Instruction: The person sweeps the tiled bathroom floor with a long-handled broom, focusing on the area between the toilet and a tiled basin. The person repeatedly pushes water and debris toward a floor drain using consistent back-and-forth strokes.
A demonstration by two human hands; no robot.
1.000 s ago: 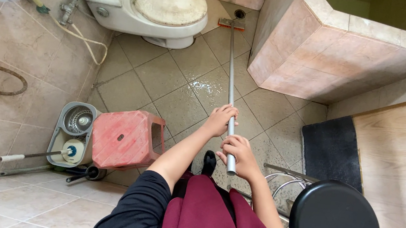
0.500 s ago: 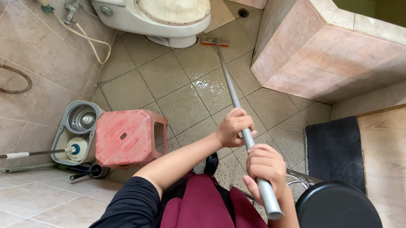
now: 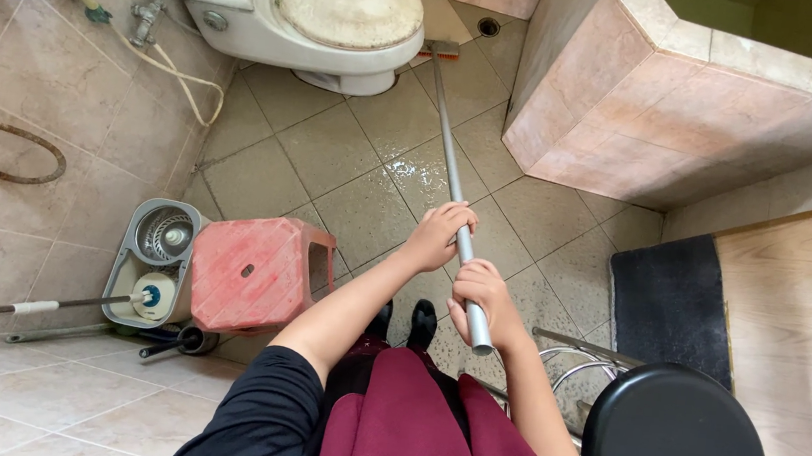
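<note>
Both my hands grip a long grey metal pole (image 3: 449,157) of a floor brush. My left hand (image 3: 440,234) holds it higher along the shaft, my right hand (image 3: 479,300) holds near its end. The orange brush head (image 3: 438,49) rests on the wet tiled floor (image 3: 368,204) beside the base of the white toilet (image 3: 318,8), close to a floor drain (image 3: 488,27). My dark sleeve and maroon skirt fill the bottom of the view.
A red plastic stool (image 3: 255,273) and a grey spin-mop bucket (image 3: 157,257) stand at left. A tiled water basin (image 3: 681,96) rises at right. A dark mat (image 3: 670,296), a black round stool seat (image 3: 674,452) and a hose (image 3: 2,150) are nearby.
The brush was pulled back toward me and left, then pushed forward again beside the toilet base. My hands moved away from my body with the pole.
</note>
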